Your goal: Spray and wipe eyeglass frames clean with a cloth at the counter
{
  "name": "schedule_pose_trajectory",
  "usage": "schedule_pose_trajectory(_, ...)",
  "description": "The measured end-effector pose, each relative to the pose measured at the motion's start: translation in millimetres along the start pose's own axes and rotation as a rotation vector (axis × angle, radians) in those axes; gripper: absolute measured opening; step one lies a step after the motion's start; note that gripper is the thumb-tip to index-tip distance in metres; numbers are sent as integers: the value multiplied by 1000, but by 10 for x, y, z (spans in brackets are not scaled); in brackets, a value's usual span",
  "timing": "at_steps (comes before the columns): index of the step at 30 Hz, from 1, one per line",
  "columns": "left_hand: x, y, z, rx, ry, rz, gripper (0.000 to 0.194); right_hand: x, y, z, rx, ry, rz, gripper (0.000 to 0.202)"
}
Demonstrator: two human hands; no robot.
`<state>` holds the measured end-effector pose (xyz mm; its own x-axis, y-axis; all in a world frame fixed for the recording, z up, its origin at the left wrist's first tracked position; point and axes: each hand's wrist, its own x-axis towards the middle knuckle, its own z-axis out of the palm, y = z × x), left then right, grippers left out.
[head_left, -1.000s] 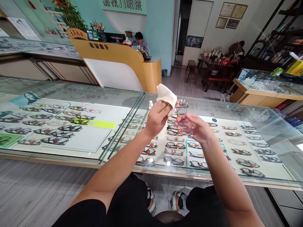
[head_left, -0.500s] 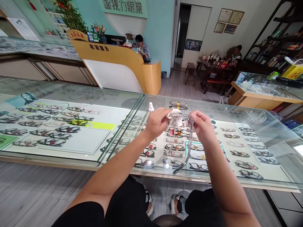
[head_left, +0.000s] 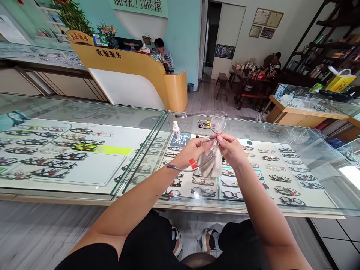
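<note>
Above the glass counter, my two hands hold a pair of clear-framed eyeglasses point(head_left: 218, 123), turned sideways with one lens up and the temples pointing left. A red tag point(head_left: 193, 163) hangs on the lower temple, near my left wrist. My left hand point(head_left: 194, 152) is closed on a pale cleaning cloth point(head_left: 210, 163), which is wrapped over the lower lens and drapes down. My right hand point(head_left: 231, 149) pinches the frame near its bridge with thumb and fingers. Just beyond my left hand, a small white spray bottle point(head_left: 176, 131) stands upright on the counter.
Rows of eyeglasses point(head_left: 204, 192) lie under the glass of the display counter point(head_left: 140, 112). Behind it are a yellow cashier desk point(head_left: 176, 92) with a seated person point(head_left: 163, 52), and a wooden table with another person point(head_left: 274, 66). A second showcase point(head_left: 312, 108) stands right.
The eyeglasses have turned from temples pointing down toward me to temples pointing left. The cloth now hangs lower, over the other lens. My right hand has shifted to the bridge area.
</note>
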<state>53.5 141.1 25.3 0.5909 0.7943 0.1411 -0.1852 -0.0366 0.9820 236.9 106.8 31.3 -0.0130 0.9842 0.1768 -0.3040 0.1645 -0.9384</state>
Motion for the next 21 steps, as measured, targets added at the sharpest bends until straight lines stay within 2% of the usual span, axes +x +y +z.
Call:
schedule_pose_trajectory(3,7,-64,18,-124,-20,-44,58,-6,43,30,28,13,49,37)
schedule_pose_trajectory(8,-34,-15,0,-28,-76,-53,49,-11,58,63,58,-16,81,35)
schedule_pose_trajectory(14,-54,31,-10,-70,-161,-64,52,5,22,55,94,36,112,39)
schedule_pose_trajectory(17,-14,-14,-2,34,-75,19,50,7,10,69,76,13,136,41)
schedule_pose_trajectory(21,48,-61,-5,110,61,70,62,16,13,85,27,-10,100,39)
